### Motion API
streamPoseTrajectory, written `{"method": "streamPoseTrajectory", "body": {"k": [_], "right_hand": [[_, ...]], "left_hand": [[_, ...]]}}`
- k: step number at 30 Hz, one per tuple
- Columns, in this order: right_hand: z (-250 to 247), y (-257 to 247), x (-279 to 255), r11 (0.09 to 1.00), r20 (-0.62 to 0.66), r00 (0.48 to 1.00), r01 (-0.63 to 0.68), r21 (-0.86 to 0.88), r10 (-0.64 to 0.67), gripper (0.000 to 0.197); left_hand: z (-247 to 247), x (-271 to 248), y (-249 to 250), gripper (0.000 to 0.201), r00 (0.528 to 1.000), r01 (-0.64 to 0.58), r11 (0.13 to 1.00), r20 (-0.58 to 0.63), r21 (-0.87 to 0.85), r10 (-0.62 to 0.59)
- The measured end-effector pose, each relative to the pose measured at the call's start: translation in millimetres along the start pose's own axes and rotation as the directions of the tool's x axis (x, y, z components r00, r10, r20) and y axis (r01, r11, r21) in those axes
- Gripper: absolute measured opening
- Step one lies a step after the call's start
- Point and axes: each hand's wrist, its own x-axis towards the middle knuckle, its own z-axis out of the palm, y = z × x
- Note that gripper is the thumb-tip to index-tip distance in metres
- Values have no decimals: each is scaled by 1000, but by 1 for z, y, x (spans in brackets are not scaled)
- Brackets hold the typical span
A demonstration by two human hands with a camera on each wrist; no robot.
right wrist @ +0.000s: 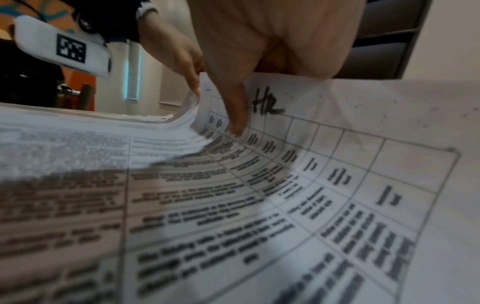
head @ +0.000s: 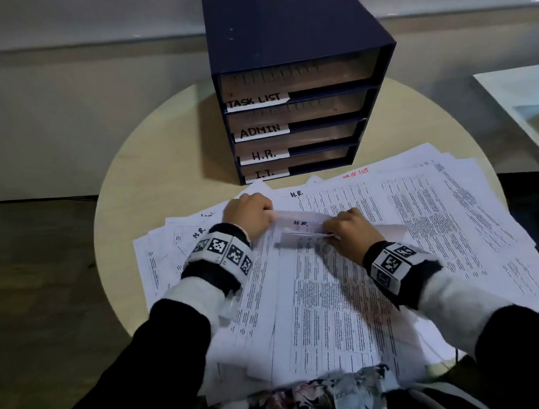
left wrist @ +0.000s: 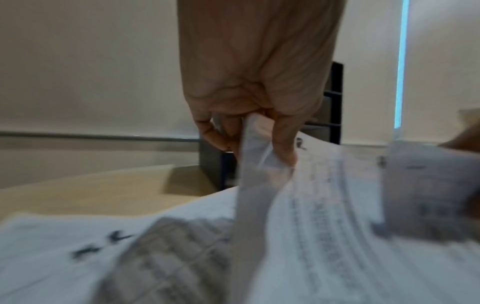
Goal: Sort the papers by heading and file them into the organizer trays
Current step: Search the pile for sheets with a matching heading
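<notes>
Both hands are on the top edges of the H.R. sheets, just in front of the organizer. Left hand pinches a lifted bundle of top edges at its left corner; right hand pinches the same bundle further right, thumb on the sheet beside the "HR" heading. The sheets' long axis runs from the person toward the organizer, top edge nearest it. H.R. tray is third down, straight ahead of both hands, left hand slightly nearer. Likely snag: loose papers fanned right of the organizer; open tabletop to its left.
</notes>
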Motion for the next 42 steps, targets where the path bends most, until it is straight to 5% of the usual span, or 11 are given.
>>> {"method": "streamPoseTrajectory", "body": {"k": [3, 8, 16, 20, 22, 25, 28, 31, 35, 39, 42], "right_hand": [[-3, 5, -8, 995, -48, 994, -100, -21, 99, 6], [-15, 1, 2, 993, -151, 985, -66, 101, 81, 19], [-22, -9, 29, 980, -39, 998, -41, 197, 49, 7], [-12, -12, 13, 996, -73, 995, 71, 61, -66, 20], [-3, -12, 6, 990, -103, 987, 120, -78, -127, 30], [5, -13, -1, 977, -98, 982, 146, -157, -162, 36], [8, -14, -6, 977, -77, 985, 143, -158, -156, 40], [11, -16, -7, 987, -90, 990, 101, -121, -113, 51], [8, -23, -4, 1000, -89, 996, 22, 9, -21, 58], [4, -21, 0, 991, -248, 960, 126, -38, -131, 32], [0, -23, 3, 965, -313, 919, 189, -179, -238, 10]], "left_hand": [[-9, 0, -24, 31, 991, 126, 988, -28, -84, -129], [0, -9, -35, 42, 972, 164, 899, -87, -405, -217], [16, 2, -18, 19, 997, 71, 835, 63, -546, -44], [11, 3, -37, 41, 971, 232, 752, 97, -617, -219], [10, 6, -57, 33, 945, 297, 836, 15, -462, -328], [8, 0, -79, 70, 873, 487, 872, 41, -55, -485], [13, -10, -83, 92, 843, 534, 843, 38, 67, -537], [17, -12, -79, 87, 875, 483, 864, -42, 144, -483], [15, -12, -71, 49, 952, 299, 929, -141, 220, -273], [7, -13, -62, 18, 974, 67, 989, -208, -129, -93], [-11, -11, -43, 19, 989, -59, 963, -143, -264, 21]]}}
